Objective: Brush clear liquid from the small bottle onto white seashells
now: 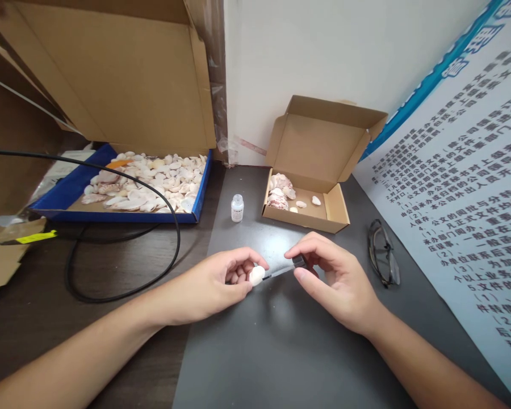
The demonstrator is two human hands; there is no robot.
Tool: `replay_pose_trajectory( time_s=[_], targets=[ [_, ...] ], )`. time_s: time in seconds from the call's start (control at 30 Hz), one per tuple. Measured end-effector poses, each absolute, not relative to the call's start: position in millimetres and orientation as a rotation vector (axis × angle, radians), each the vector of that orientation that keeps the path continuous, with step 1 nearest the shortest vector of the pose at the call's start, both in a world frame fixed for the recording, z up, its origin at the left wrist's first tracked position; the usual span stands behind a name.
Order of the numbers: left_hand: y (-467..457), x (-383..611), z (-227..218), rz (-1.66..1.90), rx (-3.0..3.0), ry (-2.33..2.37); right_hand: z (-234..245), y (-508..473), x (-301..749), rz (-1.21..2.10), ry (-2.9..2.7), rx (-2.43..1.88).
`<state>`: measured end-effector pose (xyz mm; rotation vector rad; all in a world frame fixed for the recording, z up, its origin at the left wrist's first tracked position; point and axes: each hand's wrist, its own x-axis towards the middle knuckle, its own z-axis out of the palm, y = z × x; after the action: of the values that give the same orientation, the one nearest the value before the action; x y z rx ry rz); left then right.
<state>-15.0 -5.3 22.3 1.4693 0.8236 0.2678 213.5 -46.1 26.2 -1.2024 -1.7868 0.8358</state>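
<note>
Left hand pinching small white shell just above tabletop, right hand gripping black-capped brush, tip on shell. I reckon loose pinch = shell pops out; bottle close, easy knock.

The shell is small, white and rounded, pinched in the fingertips of the left hand at near centre. The applicator is a thin stem with a black cap. The right hand holds it near-horizontal, tip touching the shell's right side.
</note>
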Motion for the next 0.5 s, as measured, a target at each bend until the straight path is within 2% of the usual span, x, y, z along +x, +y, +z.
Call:
replay_pose_trajectory(
  time_s=[0.5],
  targets=[
    [-4.6, -14.1, 22.3, 0.275, 1.446, 0.812, 28.9, -47.8, 210.7, 0.83, -1.806, -1.127]
  ],
)
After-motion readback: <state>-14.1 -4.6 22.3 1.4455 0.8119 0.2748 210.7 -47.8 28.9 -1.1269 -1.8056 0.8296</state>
